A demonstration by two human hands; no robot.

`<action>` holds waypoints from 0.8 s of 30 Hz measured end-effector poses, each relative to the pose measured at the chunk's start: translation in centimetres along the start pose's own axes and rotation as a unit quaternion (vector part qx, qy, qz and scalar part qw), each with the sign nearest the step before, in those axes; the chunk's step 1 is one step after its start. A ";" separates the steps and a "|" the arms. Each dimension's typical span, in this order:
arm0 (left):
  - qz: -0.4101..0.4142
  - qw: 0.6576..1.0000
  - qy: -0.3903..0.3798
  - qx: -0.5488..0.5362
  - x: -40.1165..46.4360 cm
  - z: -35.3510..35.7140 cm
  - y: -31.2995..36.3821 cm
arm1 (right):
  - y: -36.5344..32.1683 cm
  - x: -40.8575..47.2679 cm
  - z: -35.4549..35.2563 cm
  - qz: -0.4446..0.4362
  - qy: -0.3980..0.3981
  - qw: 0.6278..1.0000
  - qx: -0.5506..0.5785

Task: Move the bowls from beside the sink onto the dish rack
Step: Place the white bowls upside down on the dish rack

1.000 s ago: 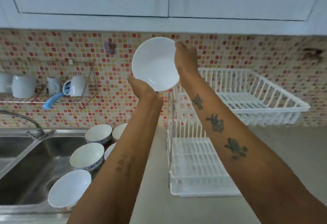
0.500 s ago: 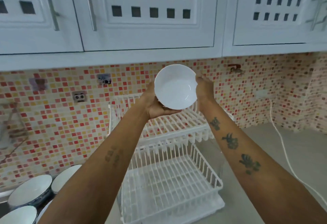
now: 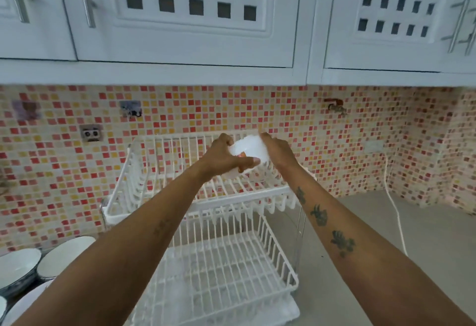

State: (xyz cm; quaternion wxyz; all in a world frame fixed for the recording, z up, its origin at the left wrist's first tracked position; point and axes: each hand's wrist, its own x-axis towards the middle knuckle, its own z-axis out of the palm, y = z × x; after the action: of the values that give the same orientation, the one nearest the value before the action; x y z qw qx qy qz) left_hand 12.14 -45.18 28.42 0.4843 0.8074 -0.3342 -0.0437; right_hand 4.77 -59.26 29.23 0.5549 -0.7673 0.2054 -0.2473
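Observation:
A white bowl (image 3: 248, 149) is held between both my hands, tipped over above the upper tier of the white two-tier dish rack (image 3: 144, 171). My left hand (image 3: 224, 158) grips its left side with fingers under the rim. My right hand (image 3: 278, 151) holds its right side. The bowl is blurred, and I cannot tell whether it touches the rack wires. Several more white bowls with blue outsides (image 3: 64, 256) stand at the lower left.
The rack's lower tier (image 3: 273, 253) holds nothing visible. White wall cabinets (image 3: 180, 29) hang overhead. A white cable (image 3: 394, 212) runs down the tiled wall onto the grey counter (image 3: 386, 261) at the right. A socket (image 3: 90, 133) sits on the wall at left.
The bowl has come down from chest height and turned over above the rack's upper tier. My view has shifted right, away from the sink.

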 end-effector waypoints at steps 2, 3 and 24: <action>0.028 0.996 0.019 0.088 0.2 0.8 -0.6 | 0.4 0.4 0.1 0.008 -0.014 0.999 -0.042; 0.036 0.989 0.023 0.140 0.1 1.1 -0.9 | 0.7 0.7 0.2 0.015 -0.022 0.998 -0.052; 0.070 0.963 -0.073 0.248 -0.7 2.0 -2.5 | 1.9 0.9 0.7 0.071 -0.071 0.972 -0.214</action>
State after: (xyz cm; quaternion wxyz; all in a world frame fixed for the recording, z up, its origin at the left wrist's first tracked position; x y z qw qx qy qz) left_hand 12.04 -45.47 25.15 0.2450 0.8713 -0.4249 0.0160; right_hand 5.82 -59.83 27.41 0.4074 -0.8671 0.2679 -0.1022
